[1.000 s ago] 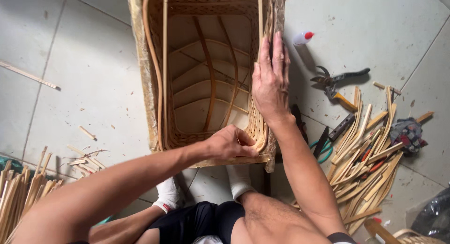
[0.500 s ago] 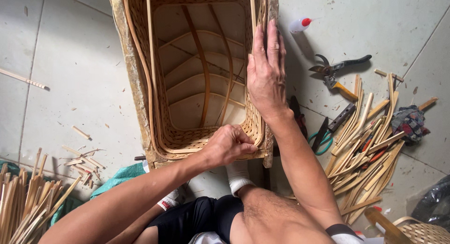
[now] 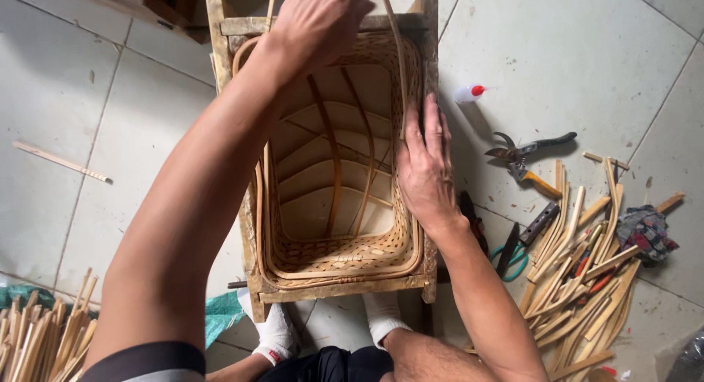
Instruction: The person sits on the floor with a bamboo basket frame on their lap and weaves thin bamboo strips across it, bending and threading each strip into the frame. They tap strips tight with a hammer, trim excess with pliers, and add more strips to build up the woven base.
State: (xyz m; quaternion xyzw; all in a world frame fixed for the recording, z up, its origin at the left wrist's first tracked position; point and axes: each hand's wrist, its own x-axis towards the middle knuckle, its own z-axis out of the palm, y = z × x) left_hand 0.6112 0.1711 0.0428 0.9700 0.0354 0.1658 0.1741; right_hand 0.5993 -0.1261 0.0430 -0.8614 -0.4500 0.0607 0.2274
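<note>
My right hand (image 3: 424, 162) lies flat and open, fingers together, pressing on the right rim of the woven basket (image 3: 334, 250), which sits inside a wooden frame (image 3: 345, 288) on the tiled floor (image 3: 88, 103) between my feet. My left hand (image 3: 317, 19) reaches to the far end of the frame, fingers curled over the top rail beside a thin cane strip (image 3: 400, 56) that rises from the rim; whether I actually grip the strip there I cannot tell. I judge this as the rim-lacing stage: the basket body is woven, and the strip is being led around the top edge while my right hand steadies the wall. The next move seems to call for holding the rim firm and bending the strip snugly along it without kinking. Farther out to the right lie pruning shears (image 3: 529, 149), a small white bottle with a red cap (image 3: 468, 94), and a heap of bamboo slats (image 3: 579, 272); another bundle of slats (image 3: 40, 338) sits at the lower left.
</note>
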